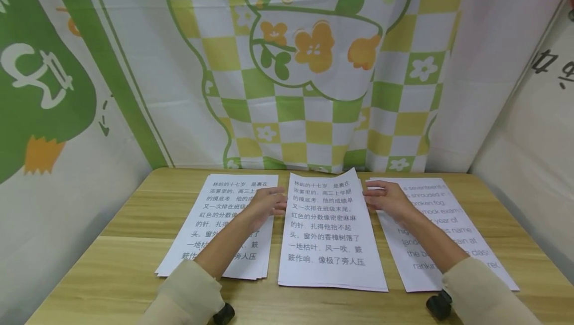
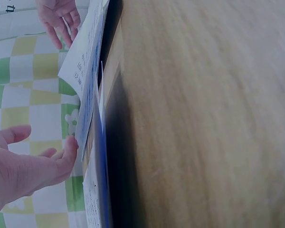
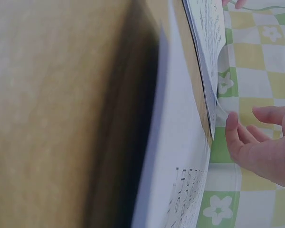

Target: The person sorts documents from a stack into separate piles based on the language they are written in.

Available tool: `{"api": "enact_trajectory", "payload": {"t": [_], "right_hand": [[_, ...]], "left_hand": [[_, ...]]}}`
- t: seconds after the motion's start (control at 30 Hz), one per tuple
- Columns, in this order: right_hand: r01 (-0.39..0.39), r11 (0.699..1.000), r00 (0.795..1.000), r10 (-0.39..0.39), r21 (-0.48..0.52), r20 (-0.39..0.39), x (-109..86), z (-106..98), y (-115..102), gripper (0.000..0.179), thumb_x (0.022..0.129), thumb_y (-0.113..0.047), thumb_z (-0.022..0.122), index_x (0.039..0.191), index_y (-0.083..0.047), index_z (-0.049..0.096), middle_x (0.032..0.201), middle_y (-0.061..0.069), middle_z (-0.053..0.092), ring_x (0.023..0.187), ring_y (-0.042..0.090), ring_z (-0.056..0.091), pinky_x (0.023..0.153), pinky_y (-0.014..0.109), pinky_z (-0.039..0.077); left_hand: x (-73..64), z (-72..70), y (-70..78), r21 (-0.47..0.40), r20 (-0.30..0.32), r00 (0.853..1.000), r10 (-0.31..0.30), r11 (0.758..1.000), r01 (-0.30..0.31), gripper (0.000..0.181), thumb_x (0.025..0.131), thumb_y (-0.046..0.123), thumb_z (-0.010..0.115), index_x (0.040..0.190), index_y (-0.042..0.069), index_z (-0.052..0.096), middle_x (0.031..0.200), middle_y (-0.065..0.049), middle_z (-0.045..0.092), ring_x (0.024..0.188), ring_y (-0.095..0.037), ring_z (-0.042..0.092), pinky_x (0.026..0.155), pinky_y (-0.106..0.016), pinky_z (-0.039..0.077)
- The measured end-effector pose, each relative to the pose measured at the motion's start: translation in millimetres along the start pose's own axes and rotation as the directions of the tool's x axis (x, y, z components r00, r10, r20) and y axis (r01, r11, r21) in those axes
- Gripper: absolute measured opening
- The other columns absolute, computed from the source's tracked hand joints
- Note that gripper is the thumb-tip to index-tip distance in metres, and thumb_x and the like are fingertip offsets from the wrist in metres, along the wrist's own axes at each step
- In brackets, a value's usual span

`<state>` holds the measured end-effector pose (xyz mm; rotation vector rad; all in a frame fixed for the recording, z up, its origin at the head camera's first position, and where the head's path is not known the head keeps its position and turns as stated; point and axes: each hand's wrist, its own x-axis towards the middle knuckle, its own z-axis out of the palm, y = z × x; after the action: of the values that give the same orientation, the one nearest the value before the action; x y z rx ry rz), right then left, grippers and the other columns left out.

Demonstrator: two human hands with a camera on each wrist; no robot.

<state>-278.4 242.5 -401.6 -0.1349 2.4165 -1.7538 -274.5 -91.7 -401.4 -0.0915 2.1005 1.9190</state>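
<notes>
A middle stack of printed paper (image 1: 325,270) with Chinese text lies on the wooden table, its top sheet curled up at the far corners. My left hand (image 1: 263,208) is at its left edge, over the right part of a second stack of Chinese-text sheets (image 1: 197,225). Relaxed, slightly bent fingers show on this hand (image 2: 38,166) in the left wrist view, with nothing pinched. On the other side, my right hand (image 1: 391,199) hovers by the middle stack's right edge, above sheets with English text (image 1: 417,260). In the right wrist view that hand (image 3: 266,145) has its thumb apart from the fingers.
The wooden table (image 1: 116,260) carries the three stacks side by side. Behind it hangs a checked, flowered curtain (image 1: 305,115), and printed cloth walls (image 1: 49,95) stand at both sides. Dark wrist devices (image 1: 439,305) sit below the sleeves.
</notes>
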Motion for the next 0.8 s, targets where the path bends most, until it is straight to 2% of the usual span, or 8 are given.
{"api": "enact_trajectory", "payload": {"t": [0.27, 0.47, 0.67, 0.8], "right_hand": [[-0.026, 1.000, 1.000, 0.026, 0.009, 0.013, -0.3, 2.8, -0.3, 0.059, 0.098, 0.006, 0.062, 0.152, 0.011, 0.037, 0.148, 0.034, 0.048, 0.110, 0.032, 0.069, 0.088, 0.041, 0.064], [-0.003, 1.000, 1.000, 0.002, -0.025, -0.006, -0.6, 4.1, -2.6, 0.064, 0.094, 0.007, 0.066, 0.152, 0.011, 0.038, 0.147, 0.035, 0.049, 0.106, 0.031, 0.070, 0.082, 0.037, 0.065], [-0.023, 0.998, 0.999, 0.021, -0.057, -0.038, -0.6, 7.3, -2.3, 0.067, 0.090, 0.011, 0.069, 0.151, 0.012, 0.039, 0.137, 0.037, 0.053, 0.092, 0.022, 0.071, 0.076, 0.031, 0.065], [-0.044, 0.996, 0.998, 0.040, -0.081, -0.054, -0.4, 8.4, -1.9, 0.067, 0.090, 0.010, 0.070, 0.150, 0.011, 0.041, 0.133, 0.035, 0.058, 0.090, 0.019, 0.071, 0.076, 0.031, 0.064]], "left_hand": [[1.3, -1.6, -0.4, -0.048, 0.004, 1.000, 0.009, 0.999, -0.009, 0.058, 0.100, 0.006, 0.058, 0.153, -0.008, 0.039, 0.138, -0.032, 0.057, 0.127, -0.042, 0.058, 0.108, -0.047, 0.052], [2.1, -0.2, 1.5, -0.070, 0.024, 0.999, -0.028, 0.997, 0.030, 0.061, 0.101, 0.008, 0.059, 0.156, -0.004, 0.036, 0.143, -0.032, 0.051, 0.131, -0.046, 0.055, 0.105, -0.049, 0.055], [6.5, 2.0, -1.7, -0.031, -0.002, 0.999, -0.036, 0.999, 0.036, 0.060, 0.099, 0.000, 0.060, 0.155, -0.004, 0.038, 0.137, -0.031, 0.057, 0.122, -0.042, 0.062, 0.098, -0.045, 0.060], [10.2, 3.3, -4.3, -0.003, 0.017, 1.000, -0.014, 1.000, 0.014, 0.064, 0.096, -0.006, 0.058, 0.156, -0.005, 0.036, 0.135, -0.032, 0.057, 0.111, -0.036, 0.066, 0.095, -0.042, 0.061]]}}
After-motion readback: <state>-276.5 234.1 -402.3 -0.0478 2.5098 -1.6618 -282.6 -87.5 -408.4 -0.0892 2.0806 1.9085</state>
